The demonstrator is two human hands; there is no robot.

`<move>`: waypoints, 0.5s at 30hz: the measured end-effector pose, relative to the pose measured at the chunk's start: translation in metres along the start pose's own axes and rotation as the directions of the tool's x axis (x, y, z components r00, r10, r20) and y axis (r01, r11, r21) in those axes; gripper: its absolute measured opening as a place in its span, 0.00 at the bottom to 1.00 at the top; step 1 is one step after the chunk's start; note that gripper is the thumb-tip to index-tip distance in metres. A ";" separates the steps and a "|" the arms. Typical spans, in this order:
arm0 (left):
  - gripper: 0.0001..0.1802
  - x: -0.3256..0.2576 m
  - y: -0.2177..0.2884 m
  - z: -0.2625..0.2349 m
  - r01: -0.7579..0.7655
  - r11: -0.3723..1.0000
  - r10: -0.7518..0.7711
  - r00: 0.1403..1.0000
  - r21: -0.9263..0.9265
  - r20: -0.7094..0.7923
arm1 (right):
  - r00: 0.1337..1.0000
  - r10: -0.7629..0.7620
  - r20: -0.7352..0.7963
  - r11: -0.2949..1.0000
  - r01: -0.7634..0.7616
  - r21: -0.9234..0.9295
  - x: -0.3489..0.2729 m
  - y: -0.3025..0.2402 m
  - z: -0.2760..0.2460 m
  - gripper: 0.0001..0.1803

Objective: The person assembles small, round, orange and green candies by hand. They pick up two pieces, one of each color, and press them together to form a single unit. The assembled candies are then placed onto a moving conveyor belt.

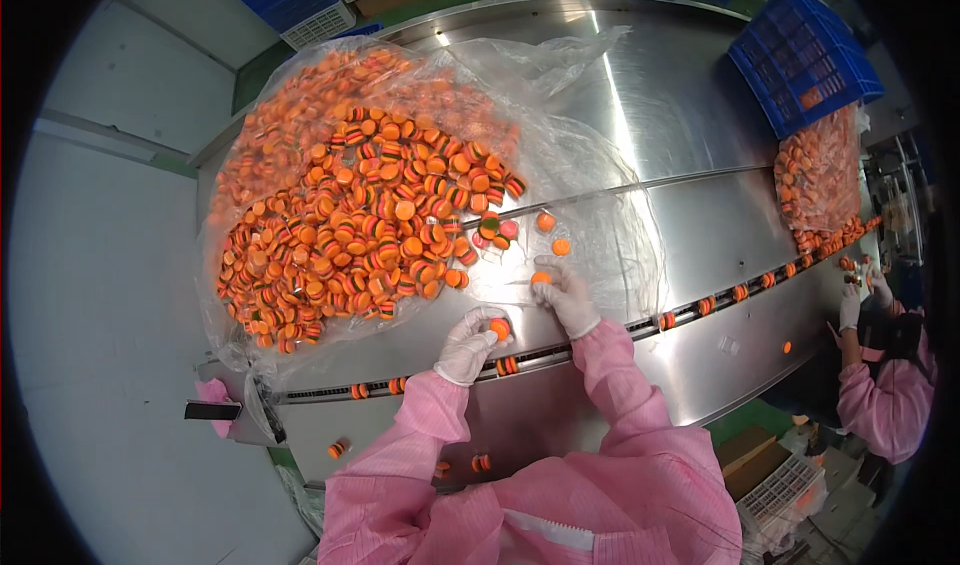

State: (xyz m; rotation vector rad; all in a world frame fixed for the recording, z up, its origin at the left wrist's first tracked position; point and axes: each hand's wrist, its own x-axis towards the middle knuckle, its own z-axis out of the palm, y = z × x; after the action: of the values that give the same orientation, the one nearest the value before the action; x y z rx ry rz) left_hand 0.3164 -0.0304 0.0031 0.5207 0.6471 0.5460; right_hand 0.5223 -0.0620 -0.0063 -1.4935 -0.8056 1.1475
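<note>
My gloved left hand [468, 349] is closed on an orange burger-shaped gummy candy [499, 329], just above the narrow conveyor track [630, 327]. To its right, my gloved right hand [573, 303] pinches another orange candy [541, 278] between thumb and fingers. A big heap of striped orange, red and green candies [370, 215] spills from a see-through plastic bag [560, 135] on the left. Beyond my right hand lie two loose orange candies [561, 247] on the bag's film. Below my hands, a candy [507, 366] stands edgewise in the track, with others spaced along it.
A steel table [690, 115] spans the scene. At right, a blue crate [800, 60] stands by another bag of candies [818, 175], and a co-worker in a pink sleeve [885, 410] handles candies. Stray candies [337, 450] lie along the near edge.
</note>
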 end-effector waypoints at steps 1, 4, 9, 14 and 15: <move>0.17 -0.001 0.001 0.004 0.012 0.999 -0.012 1.000 0.034 -0.001 | 0.980 0.172 0.101 0.903 -0.197 0.381 -0.011 -0.007 0.004 0.10; 0.17 0.001 0.006 0.017 0.011 0.990 -0.010 1.000 0.138 -0.009 | 0.946 0.217 0.240 0.804 -0.312 0.506 -0.029 -0.009 0.021 0.10; 0.16 0.008 -0.006 0.008 -0.126 0.973 0.127 0.992 0.192 0.008 | 0.910 0.336 0.242 0.837 -0.406 0.366 -0.041 0.004 0.027 0.12; 0.16 0.015 -0.008 0.008 -0.044 0.914 0.087 0.992 0.404 -0.090 | 0.996 0.035 0.078 0.926 -0.062 0.373 -0.047 0.008 0.040 0.15; 0.15 0.017 -0.007 0.009 -0.050 0.890 0.111 0.988 0.453 -0.108 | 0.996 0.024 0.081 0.926 -0.052 0.373 -0.047 0.002 0.042 0.16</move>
State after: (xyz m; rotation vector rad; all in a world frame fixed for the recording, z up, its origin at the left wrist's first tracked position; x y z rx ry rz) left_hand 0.3360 -0.0277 -0.0022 0.9585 0.8889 0.5118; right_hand 0.4680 -0.0918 0.0027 -1.1562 -0.5670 1.3105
